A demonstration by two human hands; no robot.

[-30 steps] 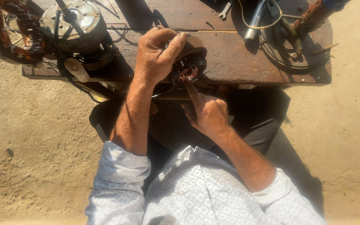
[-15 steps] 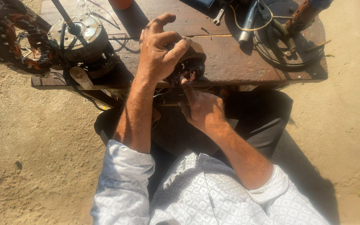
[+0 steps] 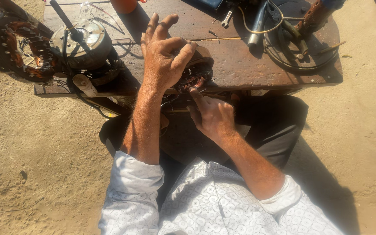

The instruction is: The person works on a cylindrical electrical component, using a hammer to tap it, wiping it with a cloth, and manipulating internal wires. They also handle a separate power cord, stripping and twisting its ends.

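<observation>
Same grasp as 0.5 s ago: left hand (image 3: 164, 61) clamped over the wound motor stator (image 3: 194, 72) at the near edge of the wooden table (image 3: 240, 65), index and middle fingers now lifted straighter. Right hand (image 3: 212, 115) half-curled below it, fingertip pressing the copper windings, barely shifted. Motor housing (image 3: 81, 43) unmoved at left.

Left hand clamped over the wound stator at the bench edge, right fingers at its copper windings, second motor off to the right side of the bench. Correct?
Wrong on one count. In the head view the second motor sits on the left side of the bench, not the right. The rest holds: the left hand is clamped over the wound stator at the bench edge, and the right hand has its fingers at the copper windings.
</observation>
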